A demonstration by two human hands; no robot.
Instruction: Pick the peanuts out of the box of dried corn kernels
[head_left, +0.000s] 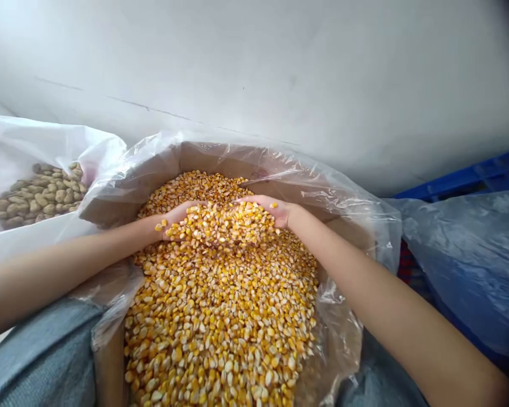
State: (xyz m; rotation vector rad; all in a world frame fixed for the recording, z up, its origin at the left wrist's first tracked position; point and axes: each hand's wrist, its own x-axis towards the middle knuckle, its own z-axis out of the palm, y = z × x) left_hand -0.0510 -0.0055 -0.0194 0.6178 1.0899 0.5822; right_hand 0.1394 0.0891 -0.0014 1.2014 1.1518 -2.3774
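Observation:
A cardboard box lined with clear plastic (348, 203) is filled with dried yellow corn kernels (220, 316). Both my hands reach into it and cup a heap of kernels between them. My left hand (176, 216) curls under the left side of the heap. My right hand (271, 208) curls round the right side, fingers laid over the kernels. The palms and most fingers are buried under corn.
A white plastic bag (17, 147) with peanuts in shells (42, 195) stands at the left. Blue plastic sheeting (470, 254) and a blue crate (470, 178) lie at the right. A grey-white wall rises behind the box. My denim-clad knees flank the box.

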